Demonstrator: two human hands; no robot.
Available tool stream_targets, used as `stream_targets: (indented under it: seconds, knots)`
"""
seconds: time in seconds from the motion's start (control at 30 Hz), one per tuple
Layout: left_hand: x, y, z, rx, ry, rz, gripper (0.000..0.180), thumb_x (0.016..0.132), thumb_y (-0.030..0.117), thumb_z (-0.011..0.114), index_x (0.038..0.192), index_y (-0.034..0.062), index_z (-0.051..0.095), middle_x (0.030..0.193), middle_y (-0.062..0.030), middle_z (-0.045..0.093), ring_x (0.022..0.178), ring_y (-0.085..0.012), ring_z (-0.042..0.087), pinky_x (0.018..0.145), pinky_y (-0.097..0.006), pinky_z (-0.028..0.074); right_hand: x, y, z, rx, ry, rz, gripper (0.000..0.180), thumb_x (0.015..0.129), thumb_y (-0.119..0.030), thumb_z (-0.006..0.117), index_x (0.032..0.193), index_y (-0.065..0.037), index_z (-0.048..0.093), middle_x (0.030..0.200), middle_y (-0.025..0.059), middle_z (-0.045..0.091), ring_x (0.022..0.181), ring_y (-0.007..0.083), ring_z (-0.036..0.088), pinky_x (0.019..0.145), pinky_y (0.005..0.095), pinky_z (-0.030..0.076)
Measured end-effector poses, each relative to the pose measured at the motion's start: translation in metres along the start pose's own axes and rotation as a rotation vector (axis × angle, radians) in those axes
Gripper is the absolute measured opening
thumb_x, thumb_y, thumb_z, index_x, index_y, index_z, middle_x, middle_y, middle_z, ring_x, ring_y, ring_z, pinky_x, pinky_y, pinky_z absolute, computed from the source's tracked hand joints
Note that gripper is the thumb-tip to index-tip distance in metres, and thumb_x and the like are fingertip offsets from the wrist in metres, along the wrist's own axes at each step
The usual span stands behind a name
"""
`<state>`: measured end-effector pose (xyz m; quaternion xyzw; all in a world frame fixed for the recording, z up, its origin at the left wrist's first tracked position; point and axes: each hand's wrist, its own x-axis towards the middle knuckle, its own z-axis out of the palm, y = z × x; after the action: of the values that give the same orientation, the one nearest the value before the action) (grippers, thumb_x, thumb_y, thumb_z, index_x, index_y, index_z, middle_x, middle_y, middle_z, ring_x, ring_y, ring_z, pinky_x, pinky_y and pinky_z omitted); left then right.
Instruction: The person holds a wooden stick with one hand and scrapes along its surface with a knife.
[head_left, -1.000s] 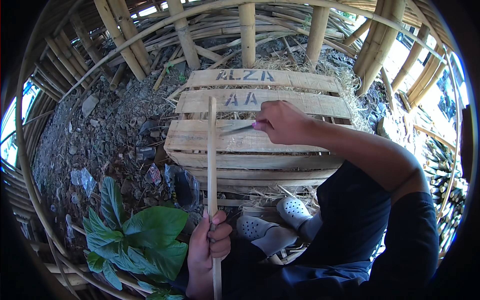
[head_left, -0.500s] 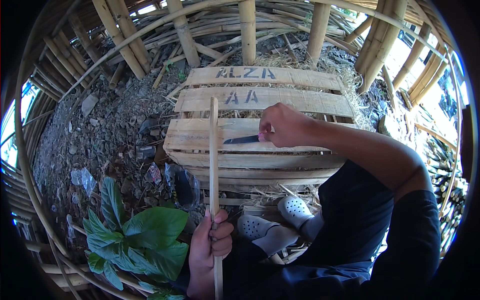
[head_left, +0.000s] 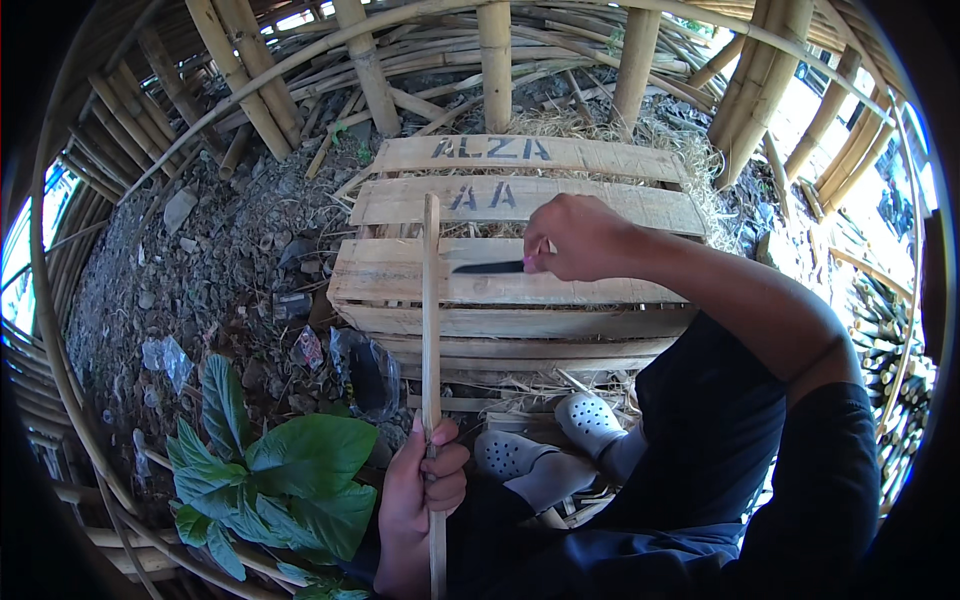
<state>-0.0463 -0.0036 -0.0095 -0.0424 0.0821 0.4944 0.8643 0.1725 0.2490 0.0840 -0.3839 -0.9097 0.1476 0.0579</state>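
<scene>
My left hand (head_left: 425,480) is wrapped round the lower part of a thin, pale strip of bamboo or wood (head_left: 431,320), holding it upright. Above the slatted wooden crate (head_left: 600,205), my right hand (head_left: 575,238) is closed on the handle of a knife (head_left: 490,267). A bit of pink shows at the handle by my fingers; most of the handle is hidden in the hand. The dark blade points left toward the strip, its tip a little to the right of it and apart from it in this picture.
A leafy green plant (head_left: 300,470) grows at lower left beside my left forearm. Clear plastic litter (head_left: 168,360) and stones lie on the ground. Bamboo posts (head_left: 495,70) fence the far side, with straw behind the crate. My feet in grey clogs (head_left: 588,420) rest before it.
My right hand with the knife has shifted slightly right and up, and the blade sits more level. The strip in my left hand has moved very slightly right.
</scene>
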Motion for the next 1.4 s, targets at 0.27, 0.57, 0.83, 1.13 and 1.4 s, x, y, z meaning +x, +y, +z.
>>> stream_targets:
  seconds: [0.27,0.57,0.83,1.13,1.4]
  knots:
    - [0.002,-0.002,0.003,0.008,0.003,-0.004,0.03,0.102,0.043,0.032,0.092,0.0156,0.04,0.064,0.0069,0.028,0.043,-0.0009,0.018,0.036,-0.018,0.015,0.007,0.029,-0.007,-0.566,0.003,0.142,0.009,0.073,-0.013,0.069,0.075,-0.005,0.07,0.074,0.0129,0.068,0.073,0.0326,0.066,0.068,0.0433,0.052]
    - [0.002,-0.001,0.001,0.009,0.02,0.013,0.029,0.102,0.042,0.033,0.093,0.0154,0.04,0.063,0.007,0.027,0.043,-0.001,0.018,0.036,-0.018,0.015,-0.005,0.013,-0.009,-0.168,-0.169,0.051,0.011,0.069,-0.014,0.073,0.074,-0.004,0.071,0.074,0.015,0.068,0.072,0.032,0.067,0.067,0.0416,0.053]
    - [0.001,0.005,0.0,-0.144,-0.08,0.104,0.026,0.103,0.037,0.033,0.095,0.0132,0.041,0.063,0.0062,0.029,0.041,-0.0006,0.018,0.032,-0.018,0.015,0.008,0.026,-0.008,-0.365,-0.039,0.174,0.017,0.068,-0.014,0.065,0.079,-0.001,0.067,0.075,0.0183,0.066,0.076,0.0345,0.066,0.066,0.0436,0.054]
    - [0.002,0.005,-0.003,-0.128,-0.144,0.144,0.024,0.103,0.033,0.033,0.096,0.0116,0.04,0.062,0.0058,0.028,0.041,-0.0004,0.018,0.031,-0.017,0.016,0.012,-0.009,0.044,-0.099,0.11,-0.276,0.02,0.088,-0.021,0.055,0.086,-0.005,0.066,0.083,0.0169,0.066,0.077,0.0364,0.065,0.071,0.0473,0.052]
    - [0.003,0.006,-0.004,-0.16,-0.14,0.128,0.026,0.103,0.035,0.031,0.095,0.0113,0.04,0.062,0.006,0.028,0.041,-0.0005,0.018,0.031,-0.017,0.016,0.035,0.019,0.03,-0.164,0.179,-0.033,0.021,0.088,-0.021,0.056,0.083,-0.003,0.066,0.084,0.0132,0.066,0.081,0.0338,0.064,0.07,0.0438,0.053]
